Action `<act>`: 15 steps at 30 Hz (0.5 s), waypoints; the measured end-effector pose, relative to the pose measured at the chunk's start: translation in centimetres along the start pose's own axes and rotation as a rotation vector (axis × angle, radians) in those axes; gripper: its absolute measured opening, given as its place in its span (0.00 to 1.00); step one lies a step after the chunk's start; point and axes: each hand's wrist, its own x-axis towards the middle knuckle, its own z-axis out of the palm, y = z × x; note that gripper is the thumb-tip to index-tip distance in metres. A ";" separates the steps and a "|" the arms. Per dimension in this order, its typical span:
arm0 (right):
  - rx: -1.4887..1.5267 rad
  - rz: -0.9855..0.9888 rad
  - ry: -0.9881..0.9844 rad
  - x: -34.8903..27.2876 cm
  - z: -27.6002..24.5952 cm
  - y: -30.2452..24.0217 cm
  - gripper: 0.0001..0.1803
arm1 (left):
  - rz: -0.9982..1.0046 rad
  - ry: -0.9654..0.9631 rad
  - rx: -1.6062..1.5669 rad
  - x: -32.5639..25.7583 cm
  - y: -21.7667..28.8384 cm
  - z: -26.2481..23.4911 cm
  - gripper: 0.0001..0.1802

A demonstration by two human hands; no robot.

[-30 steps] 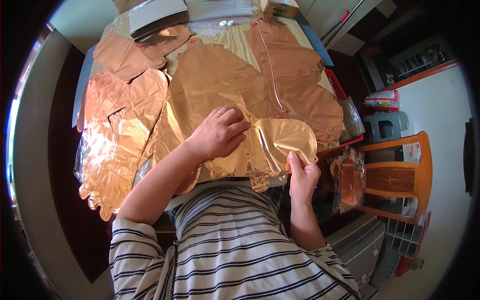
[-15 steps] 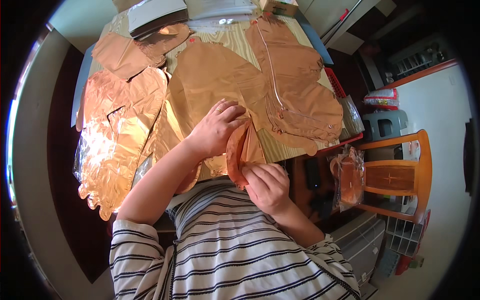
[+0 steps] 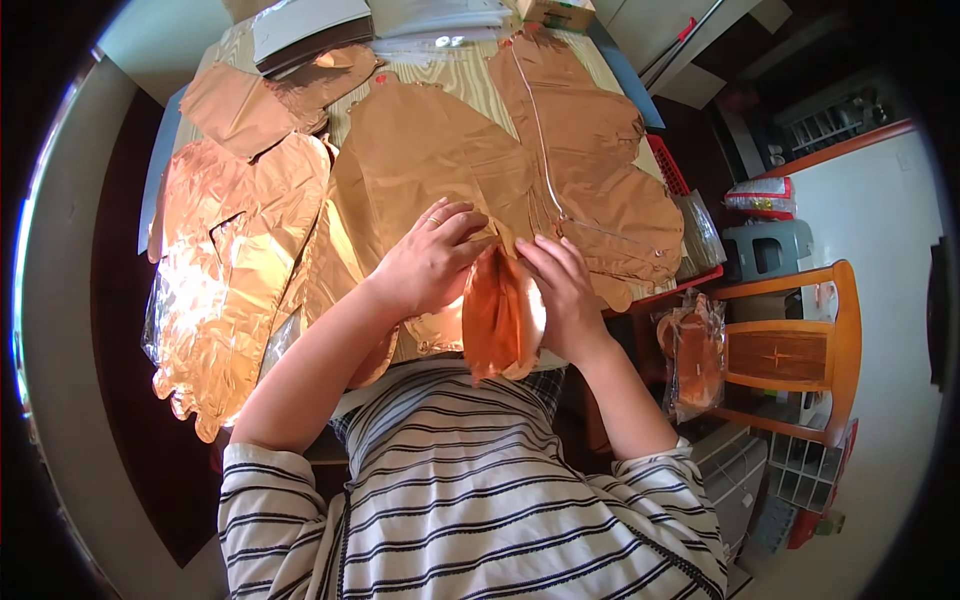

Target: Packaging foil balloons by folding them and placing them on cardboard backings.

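Observation:
A flat copper-coloured foil balloon point(image 3: 488, 320) hangs folded over the near table edge, its darker orange side facing me. My left hand point(image 3: 425, 262) grips its upper left edge, a ring on one finger. At its upper right, my right hand point(image 3: 565, 295) holds the foil with fingers reaching over the top; the thumb is hidden. Beneath my hands lies a large flat foil balloon point(image 3: 430, 150). To the right, another foil balloon point(image 3: 590, 140) has a thin white strip along it. Shiny foil balloons point(image 3: 245, 220) are spread on the left, with a smaller piece point(image 3: 235, 108) above them.
At the back of the wooden table point(image 3: 425, 68) are a stack of white sheets point(image 3: 310, 30), clear plastic bags point(image 3: 440, 42) and a cardboard box point(image 3: 558, 14). A red basket point(image 3: 668, 165) stands at the right edge. A wooden chair point(image 3: 785, 350) holds a bagged foil item point(image 3: 692, 355).
My right hand has moved up and away from me, from the foil's lower end to its upper right. The folded foil has spread wider, showing more orange. My left hand stays nearly in place.

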 end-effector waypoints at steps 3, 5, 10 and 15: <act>-0.046 -0.025 -0.027 0.2 0.4 -0.2 0.25 | 0.006 -0.075 -0.003 0.0 -0.3 -0.7 0.34; -0.048 -0.019 -0.046 0.2 0.5 -0.2 0.24 | -0.004 -0.083 -0.039 0.0 -0.1 -1.0 0.36; -0.028 0.038 -0.061 0.3 0.1 -0.5 0.27 | 0.011 -0.098 0.010 -0.1 -0.4 -0.7 0.37; -0.073 0.017 -0.107 0.2 0.3 -0.1 0.31 | 0.003 -0.095 0.010 0.0 -0.2 -0.9 0.36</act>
